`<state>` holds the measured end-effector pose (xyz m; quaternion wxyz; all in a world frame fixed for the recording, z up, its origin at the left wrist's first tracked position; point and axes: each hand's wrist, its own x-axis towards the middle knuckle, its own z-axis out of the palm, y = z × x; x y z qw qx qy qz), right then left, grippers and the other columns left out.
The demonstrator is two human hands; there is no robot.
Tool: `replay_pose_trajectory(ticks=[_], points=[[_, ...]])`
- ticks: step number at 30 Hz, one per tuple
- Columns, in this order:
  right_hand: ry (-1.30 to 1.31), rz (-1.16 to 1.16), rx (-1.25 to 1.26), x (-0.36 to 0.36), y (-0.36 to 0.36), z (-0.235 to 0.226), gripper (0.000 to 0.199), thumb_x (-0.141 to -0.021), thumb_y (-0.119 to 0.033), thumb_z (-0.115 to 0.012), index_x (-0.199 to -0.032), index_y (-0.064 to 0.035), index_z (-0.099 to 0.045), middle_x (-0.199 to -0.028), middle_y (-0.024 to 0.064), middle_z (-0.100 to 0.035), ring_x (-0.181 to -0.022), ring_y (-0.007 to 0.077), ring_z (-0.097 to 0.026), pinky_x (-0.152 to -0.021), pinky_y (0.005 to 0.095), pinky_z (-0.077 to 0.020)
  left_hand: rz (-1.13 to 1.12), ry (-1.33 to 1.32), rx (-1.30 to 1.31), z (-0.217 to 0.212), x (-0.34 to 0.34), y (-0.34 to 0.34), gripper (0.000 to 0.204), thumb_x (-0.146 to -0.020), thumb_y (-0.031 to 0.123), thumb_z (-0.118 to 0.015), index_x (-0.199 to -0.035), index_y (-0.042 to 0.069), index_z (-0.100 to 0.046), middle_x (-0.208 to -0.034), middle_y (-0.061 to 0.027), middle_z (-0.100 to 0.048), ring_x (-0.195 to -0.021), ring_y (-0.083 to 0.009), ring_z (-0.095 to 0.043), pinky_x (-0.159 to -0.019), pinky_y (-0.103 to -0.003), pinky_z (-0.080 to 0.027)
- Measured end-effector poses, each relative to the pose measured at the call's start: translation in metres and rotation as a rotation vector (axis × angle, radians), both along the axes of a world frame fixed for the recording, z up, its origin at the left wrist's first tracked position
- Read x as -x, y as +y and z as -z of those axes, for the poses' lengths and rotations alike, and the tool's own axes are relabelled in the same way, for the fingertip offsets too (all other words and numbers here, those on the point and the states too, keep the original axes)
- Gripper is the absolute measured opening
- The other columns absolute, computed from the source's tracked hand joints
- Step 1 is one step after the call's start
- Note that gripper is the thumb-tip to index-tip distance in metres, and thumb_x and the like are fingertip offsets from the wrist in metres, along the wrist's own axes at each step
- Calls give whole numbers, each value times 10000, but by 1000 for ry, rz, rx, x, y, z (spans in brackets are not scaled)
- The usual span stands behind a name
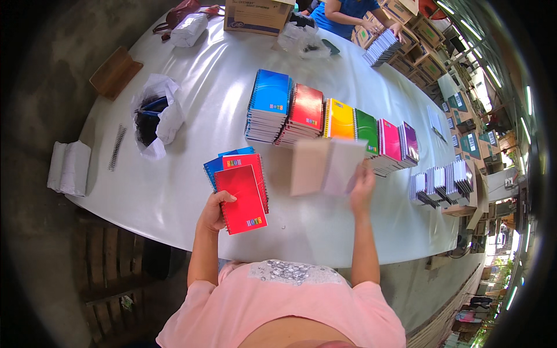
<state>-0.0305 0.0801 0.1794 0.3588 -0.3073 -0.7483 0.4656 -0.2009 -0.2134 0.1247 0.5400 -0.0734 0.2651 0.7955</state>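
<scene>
My left hand (213, 211) is closed on a red spiral notebook (239, 200), thumb on its cover. Under that one, fanned out, show another red notebook (260, 168) and some blue notebook edge (210, 168); whether my fingers grip these too is hidden. My right hand (364, 180) pinches the edge of an open notebook (342, 168), its pale pages and tan board blurred by motion. Just beyond stands a row of notebook stacks: blue (271, 87), red (307, 107), yellow (340, 116), green (365, 127), pink (390, 136) and purple (409, 136).
More notebooks (441, 182) stand at the table's right edge. To the left lie a black-lined white plastic bag (169, 116), a loose wire spiral (118, 148) and a white package (69, 168). A carton (258, 16) sits at the back. A co-worker in blue (336, 20) handles a notebook stack (383, 47).
</scene>
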Motion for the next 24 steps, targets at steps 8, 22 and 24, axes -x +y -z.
replay_pose_trajectory(ticks=[8, 22, 24], points=[[-686, 203, -594, 87, 95, -26, 385, -829, -72, -520, -1210, -131, -530, -1153, 140, -550, -1010, 349, -530, -846, 398, -419, 102, -37, -92, -5, -3, 27, 423, -698, 43, -531, -1110, -37, -487, -996, -152, -606, -847, -240, -637, -742, -363, -546], [-27, 96, -467, 74, 36, -5, 612, -781, -210, -681, -1301, -67, -391, -1358, 152, -354, -1180, 288, -401, -917, 412, -374, 125, 2, 47, 13, -2, 18, 440, -701, 64, -532, -1126, -33, -474, -1008, -159, -602, -863, -251, -639, -751, -386, -546], [-36, 257, -517, 73, 38, -20, 630, -773, -222, -690, -1303, -62, -390, -1392, 156, -302, -1195, 303, -385, -930, 420, -361, 119, 11, 38, 11, -3, 17, 438, -701, 64, -533, -1124, -33, -475, -1009, -161, -601, -863, -248, -639, -752, -385, -546]])
